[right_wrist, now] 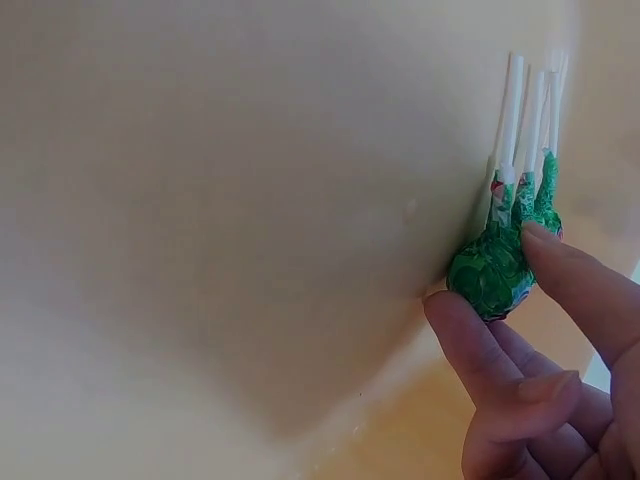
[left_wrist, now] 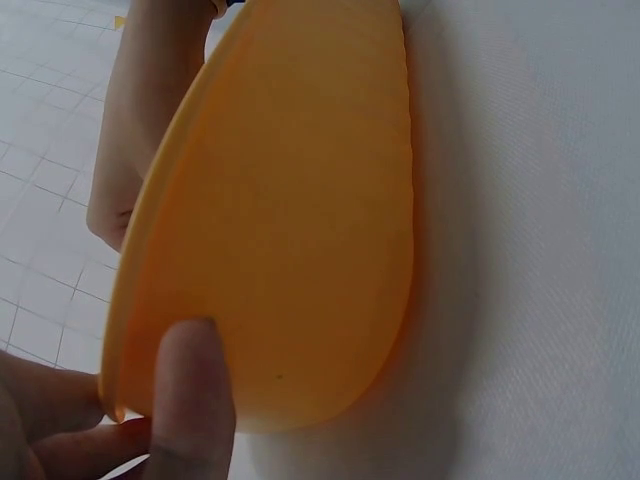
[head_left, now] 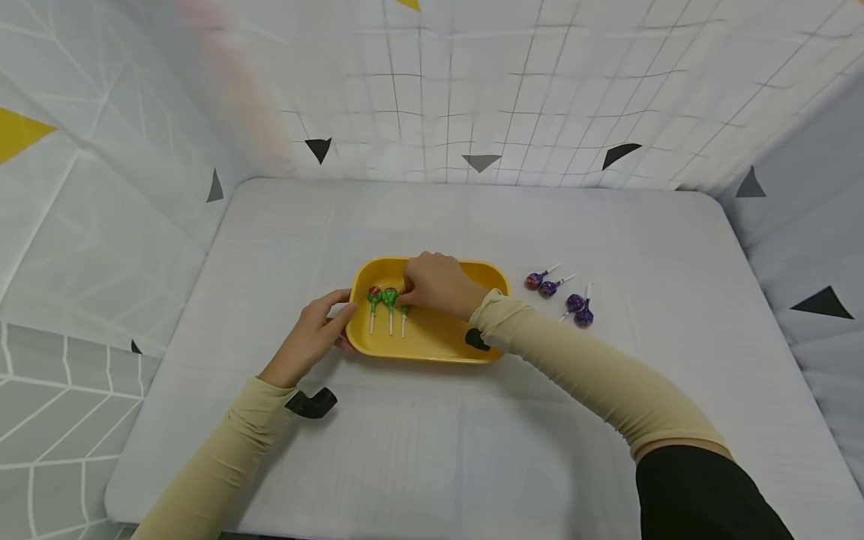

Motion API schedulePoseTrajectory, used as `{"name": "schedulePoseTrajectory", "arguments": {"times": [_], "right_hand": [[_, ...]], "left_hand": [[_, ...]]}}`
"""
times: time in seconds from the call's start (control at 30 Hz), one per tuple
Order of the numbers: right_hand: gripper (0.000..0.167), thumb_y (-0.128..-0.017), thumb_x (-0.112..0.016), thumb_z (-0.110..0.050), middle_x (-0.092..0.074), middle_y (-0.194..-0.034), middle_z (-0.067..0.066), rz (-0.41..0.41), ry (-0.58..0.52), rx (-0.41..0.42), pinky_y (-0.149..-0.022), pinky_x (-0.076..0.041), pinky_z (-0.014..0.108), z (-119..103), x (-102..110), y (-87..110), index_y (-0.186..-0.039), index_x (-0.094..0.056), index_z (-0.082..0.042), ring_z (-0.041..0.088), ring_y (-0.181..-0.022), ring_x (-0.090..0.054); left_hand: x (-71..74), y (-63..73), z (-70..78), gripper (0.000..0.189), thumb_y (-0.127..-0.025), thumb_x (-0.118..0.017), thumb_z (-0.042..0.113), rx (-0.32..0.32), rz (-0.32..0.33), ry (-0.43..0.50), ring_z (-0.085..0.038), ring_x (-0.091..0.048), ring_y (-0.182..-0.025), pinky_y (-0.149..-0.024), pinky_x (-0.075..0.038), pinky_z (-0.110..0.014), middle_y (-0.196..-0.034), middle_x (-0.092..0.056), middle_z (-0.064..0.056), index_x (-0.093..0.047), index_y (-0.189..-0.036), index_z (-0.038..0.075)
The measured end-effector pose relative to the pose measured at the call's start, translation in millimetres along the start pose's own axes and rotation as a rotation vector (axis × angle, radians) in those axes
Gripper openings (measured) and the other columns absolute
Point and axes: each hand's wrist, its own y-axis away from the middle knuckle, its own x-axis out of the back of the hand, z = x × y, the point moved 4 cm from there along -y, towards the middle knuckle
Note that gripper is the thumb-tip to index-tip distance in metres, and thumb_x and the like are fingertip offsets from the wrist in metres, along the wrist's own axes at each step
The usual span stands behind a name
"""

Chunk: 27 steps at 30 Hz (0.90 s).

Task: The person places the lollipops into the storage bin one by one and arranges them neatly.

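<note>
At the left end of a shallow, round-cornered yellow plastic tray [head_left: 439, 335], a row of round-headed lollipops in shiny green wrappers looks nearly set: the leftmost lollipop [head_left: 374, 295], with red on its wrapper, and the middle lollipop [head_left: 390, 298] lie untouched by the fingers, so those two seem done, while the third green lollipop [right_wrist: 488, 280] is in hand and seems not yet released. Outside the tray, to its right on the white cloth-covered table [head_left: 405, 457], four purple-wrapped lollipops with white sticks remain, an upper pair [head_left: 548, 288] and a lower pair [head_left: 583, 318]; none is in the tray. The right hand [head_left: 439, 285] pinches the third green lollipop by its round head, between thumb and fingertips, its stick free and pointing toward the near side, roughly parallel to its neighbours and just beside the middle one. From above, the hand covers most of that head. The left hand [head_left: 307, 330] grips the tray's left end, the rim between thumb and fingers.
</note>
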Motion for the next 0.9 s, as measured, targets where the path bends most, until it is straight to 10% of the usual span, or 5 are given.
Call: {"name": "schedulePoseTrajectory", "arguments": {"times": [0.9], "right_hand": [[0.035, -0.088, -0.083, -0.044, -0.077, -0.096, 0.001, 0.032, 0.030, -0.014, -0.060, -0.057, 0.030, -1, 11, 11.7, -0.100, -0.080, -0.012, 0.017, -0.073, -0.066]], "left_hand": [[-0.3, -0.7, -0.4, 0.049, -0.112, -0.048, 0.023, -0.008, 0.003, 0.000, -0.029, -0.072, -0.069, -0.068, -0.064, -0.030, -0.140, -0.058, -0.030, -0.042, -0.154, 0.000]]}}
